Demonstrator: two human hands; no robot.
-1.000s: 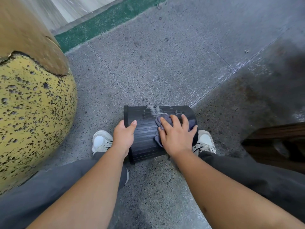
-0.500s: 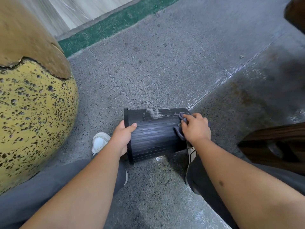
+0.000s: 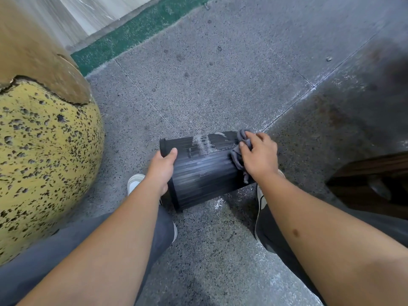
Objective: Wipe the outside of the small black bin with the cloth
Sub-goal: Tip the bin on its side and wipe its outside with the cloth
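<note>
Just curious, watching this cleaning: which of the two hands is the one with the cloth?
The right hand, at the bin's far right end, presses the grey cloth. The left hand only grips the rim.

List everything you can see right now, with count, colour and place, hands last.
bin: 1, black, ribbed, lying on its side on the floor between the feet, pale smear on its upper side
cloth: 1, grey, at the bin's right end
boulder: 1, yellow with dark pits, brown on top, far left
floor: 1, grey speckled, green strip at the top
wooden object: 1, dark brown, right edge
pebble: 1, grey, upper right floor
shoes: 2, white, beside the bin
trousers: 1, grey, bottom
left hand: grips the bin's left rim
right hand: holds the cloth against the bin
</note>
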